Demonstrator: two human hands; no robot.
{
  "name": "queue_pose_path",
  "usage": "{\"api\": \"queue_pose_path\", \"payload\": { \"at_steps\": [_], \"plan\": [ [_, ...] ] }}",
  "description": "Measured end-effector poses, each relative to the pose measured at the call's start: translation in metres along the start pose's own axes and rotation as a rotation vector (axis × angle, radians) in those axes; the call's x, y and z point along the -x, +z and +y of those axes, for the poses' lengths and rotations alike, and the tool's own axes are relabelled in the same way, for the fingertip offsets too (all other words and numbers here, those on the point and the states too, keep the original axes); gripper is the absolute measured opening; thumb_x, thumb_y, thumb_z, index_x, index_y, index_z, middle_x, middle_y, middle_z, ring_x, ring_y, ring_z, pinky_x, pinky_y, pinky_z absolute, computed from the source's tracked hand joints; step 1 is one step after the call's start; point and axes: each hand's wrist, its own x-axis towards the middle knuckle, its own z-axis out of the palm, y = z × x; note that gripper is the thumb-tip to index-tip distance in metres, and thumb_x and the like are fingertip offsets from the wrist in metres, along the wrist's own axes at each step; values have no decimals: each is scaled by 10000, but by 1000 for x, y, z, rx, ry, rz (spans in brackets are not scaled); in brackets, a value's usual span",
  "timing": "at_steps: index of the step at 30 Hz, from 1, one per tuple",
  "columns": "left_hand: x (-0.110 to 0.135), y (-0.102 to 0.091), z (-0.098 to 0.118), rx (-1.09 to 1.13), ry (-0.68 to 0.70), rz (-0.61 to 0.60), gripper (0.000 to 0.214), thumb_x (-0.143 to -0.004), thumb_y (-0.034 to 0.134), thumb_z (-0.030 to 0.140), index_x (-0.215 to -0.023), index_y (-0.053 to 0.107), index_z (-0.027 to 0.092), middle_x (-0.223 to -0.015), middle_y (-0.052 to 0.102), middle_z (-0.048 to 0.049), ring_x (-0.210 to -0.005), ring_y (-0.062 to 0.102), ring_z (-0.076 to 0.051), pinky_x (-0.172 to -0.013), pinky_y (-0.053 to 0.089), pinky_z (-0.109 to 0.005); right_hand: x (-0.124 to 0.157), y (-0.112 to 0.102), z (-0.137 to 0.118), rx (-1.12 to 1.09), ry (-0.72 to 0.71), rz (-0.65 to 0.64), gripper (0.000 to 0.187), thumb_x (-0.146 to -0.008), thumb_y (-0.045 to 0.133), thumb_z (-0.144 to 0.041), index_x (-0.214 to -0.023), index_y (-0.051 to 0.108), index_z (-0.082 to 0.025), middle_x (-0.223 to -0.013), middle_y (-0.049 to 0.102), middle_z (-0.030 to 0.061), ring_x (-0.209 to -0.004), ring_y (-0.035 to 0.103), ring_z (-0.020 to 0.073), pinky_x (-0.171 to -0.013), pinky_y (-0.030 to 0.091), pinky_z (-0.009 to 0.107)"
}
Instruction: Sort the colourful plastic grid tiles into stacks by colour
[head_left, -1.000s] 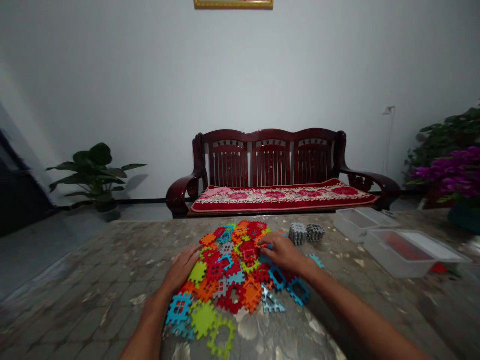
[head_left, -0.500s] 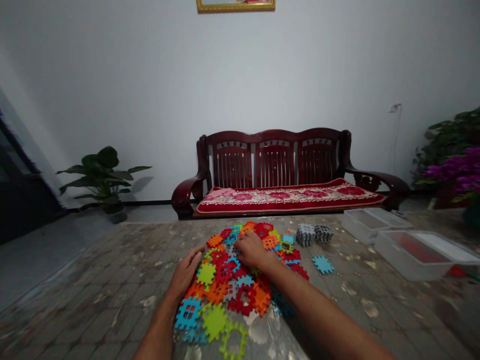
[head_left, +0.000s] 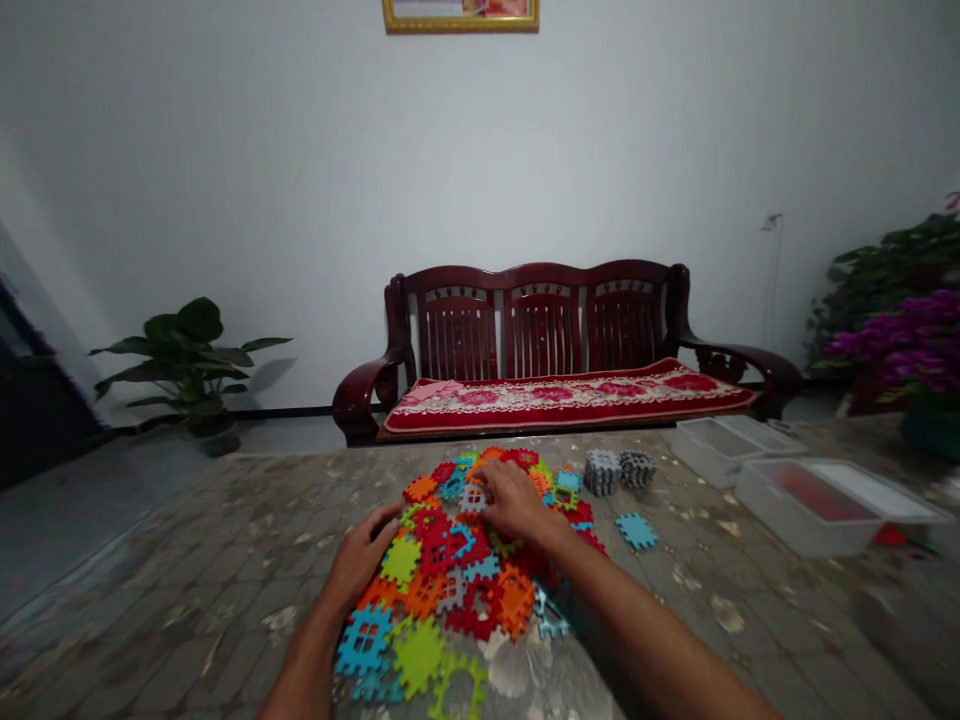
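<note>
A heap of interlocking plastic tiles in red, orange, lime, blue and grey (head_left: 436, 548) spreads over the table in front of me. My right hand (head_left: 511, 502) reaches into the far part of the heap, its fingers closed at the edge of a grey window-patterned tile (head_left: 472, 498). At the heap's left edge rests my left hand (head_left: 366, 550), thumb and fingers apart, holding nothing. A lime tile (head_left: 401, 561) lies just right of it. Nearer to me are a blue window tile (head_left: 365, 640) and a solid lime tile (head_left: 420, 657).
Right of the heap stand a light grey tile stack (head_left: 602, 473) and a darker stack (head_left: 637, 469). A lone light-blue tile (head_left: 637, 531) lies before them. Clear plastic boxes (head_left: 806, 525) sit farther right. Behind the table is a wooden bench (head_left: 540, 325).
The grey window tile shows more fully beside my right fingers now. My left hand stays at the heap's left edge. The whole view has shifted slightly.
</note>
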Motion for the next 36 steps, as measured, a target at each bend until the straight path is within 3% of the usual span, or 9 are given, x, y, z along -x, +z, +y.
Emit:
{"api": "queue_pose_path", "payload": {
  "at_steps": [4, 7, 11, 14, 25, 32, 36],
  "plan": [
    [-2, 0, -3, -10, -5, -15, 591, -760, 567, 597, -1139, 737, 175, -1201, 762, -106, -1142, 683, -310, -1062, 487, -461, 16, -36, 50, -165, 48, 139, 514, -687, 684, -92, -1180, 676, -240, -1140, 723, 34, -1060, 636, 234, -929, 499, 360],
    [-5, 1, -8, -28, -4, -40, 610, -759, 560, 610, -1149, 735, 175, -1214, 758, -101, -1156, 676, -304, -1064, 485, -446, 31, -71, 102, -151, 86, 232, 537, -644, 662, -73, -1162, 680, -215, -1142, 724, 47, -1077, 639, 246, -978, 486, 405],
    [-9, 3, -17, -44, 10, -40, 609, -765, 540, 627, -1137, 746, 190, -1210, 760, -88, -1122, 689, -295, -1041, 498, -432, 46, -111, 159, -146, 213, 219, 626, -603, 689, -79, -1217, 664, -195, -1149, 732, 63, -1102, 647, 251, -1005, 475, 388],
    [-11, 4, -22, -52, 26, -22, 591, -770, 546, 626, -1126, 756, 204, -1207, 762, -81, -1118, 689, -296, -1035, 500, -435, 49, -124, 182, -125, 255, 164, 672, -581, 686, -67, -1239, 658, -200, -1170, 735, 67, -1106, 655, 256, -1008, 472, 374],
    [-10, 1, -16, -36, 19, -33, 555, -750, 580, 607, -1097, 768, 216, -1164, 779, -72, -1083, 706, -300, -1006, 519, -431, 44, -114, 206, -120, 326, 133, 688, -565, 678, -45, -1242, 652, -170, -1157, 743, 81, -1095, 666, 252, -978, 487, 350],
    [-12, 2, -20, -39, 15, -17, 550, -749, 570, 590, -1103, 762, 214, -1182, 773, -74, -1114, 696, -304, -1013, 513, -427, 44, -114, 205, -200, 364, 158, 723, -547, 635, -23, -1258, 641, -156, -1144, 744, 96, -1065, 687, 247, -948, 510, 342],
    [-10, 3, -18, -32, 20, -18, 554, -759, 564, 582, -1112, 759, 203, -1176, 774, -81, -1116, 692, -303, -1026, 500, -441, 46, -117, 200, -190, 347, 190, 726, -525, 589, -16, -1232, 663, -165, -1190, 732, 100, -1141, 661, 263, -1019, 484, 373]
  ]
}}
